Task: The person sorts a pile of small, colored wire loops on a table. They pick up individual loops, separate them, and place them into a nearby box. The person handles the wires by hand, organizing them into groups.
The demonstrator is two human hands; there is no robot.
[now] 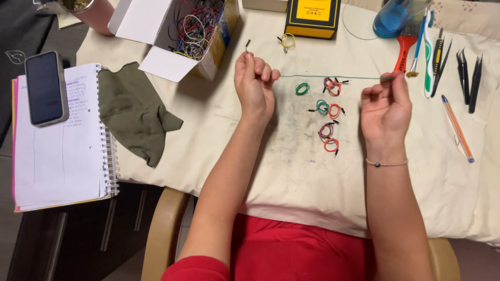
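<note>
1. Left hand (pixel 253 83), upper centre of frame: grip closed, fingers curled round one end of a thin green jumper wire (pixel 333 77); its black pin tip sticks up past the knuckles.
2. Right hand (pixel 385 106), right of centre: grip closed too, thumb and forefinger pinching the wire's other end.
3. Key relation: the wire runs taut and horizontal between the two grips, long axis left to right across the frame. Both hands are on it, one per end, neither nearer.
4. Just below the span, between the hands: a cluster of coiled wires (pixel 328 112), green, red and purple, lying on the cream cloth of the counter (pixel 291 171).
5. Further out: open white box of tangled wires (pixel 195 23) upper left, olive rag (pixel 133 109), spiral notebook (pixel 60 151) with phone (pixel 46 87) at left edge; tweezers (pixel 469 78) and pen (pixel 457 127) at right.
6. Hard to tell: the right wire end is hidden inside the pinch; the thin wire is faint against the cloth; top items are cut off by the frame edge.
</note>
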